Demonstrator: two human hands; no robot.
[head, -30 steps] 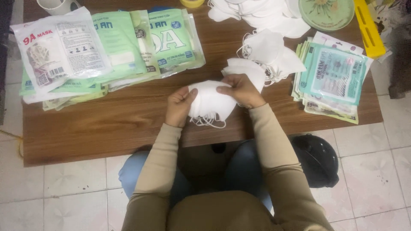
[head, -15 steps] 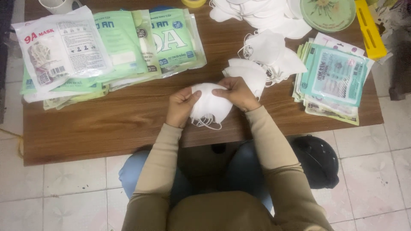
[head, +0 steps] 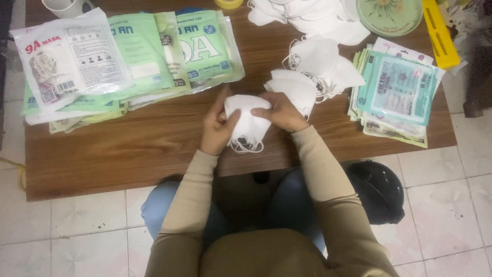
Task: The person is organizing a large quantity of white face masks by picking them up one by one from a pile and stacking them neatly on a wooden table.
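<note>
While folded, white mask (head: 249, 123) between both hands' fingers (head: 231, 119).

white mask (head: 249, 123), green packets (head: 154, 56), brown table (head: 128, 149)

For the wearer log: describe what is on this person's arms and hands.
Both arms wear long, close-fitting beige sleeves that end at the wrists. The left hand and right hand are bare: no gloves, and no rings, watch or markings that can be made out.
</note>
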